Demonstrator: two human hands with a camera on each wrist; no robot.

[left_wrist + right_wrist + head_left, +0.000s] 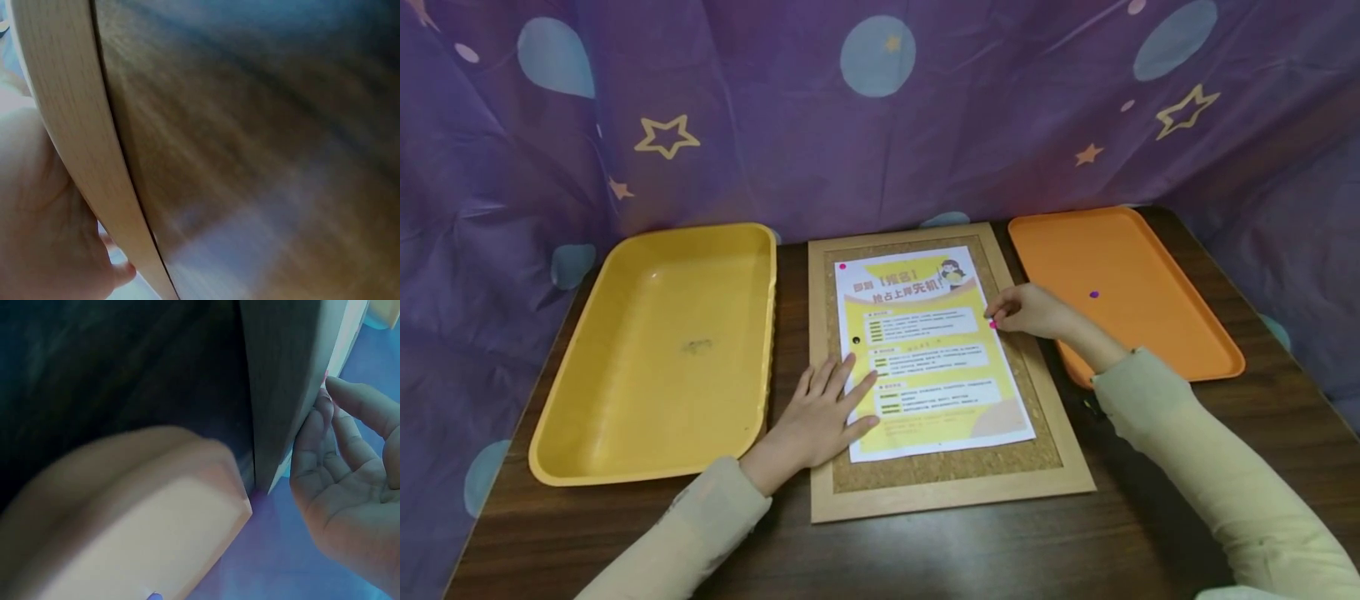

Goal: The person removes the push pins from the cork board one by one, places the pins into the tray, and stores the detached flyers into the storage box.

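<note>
A yellow printed sheet [925, 408] lies on a wood-framed cork board [947, 475]. My left hand [820, 421] rests with spread fingers on the sheet's lower left edge and the frame. At the sheet's right edge, my right hand [1030, 310] pinches a pink pushpin [993, 324] between thumb and fingertips; in the right wrist view, only a bit of pink [325, 376] shows there. A second pink pushpin [842, 267] sits in the sheet's top left corner. On its left edge, above my left fingers, is a black pushpin [856, 340].
Left of the board stands a deep yellow tray [647, 400]. An orange tray [1142, 267] lies to the right, under my right forearm, with a purple pushpin [1094, 294] on it. Behind the dark wooden table [925, 550] hangs a purple patterned cloth [790, 125].
</note>
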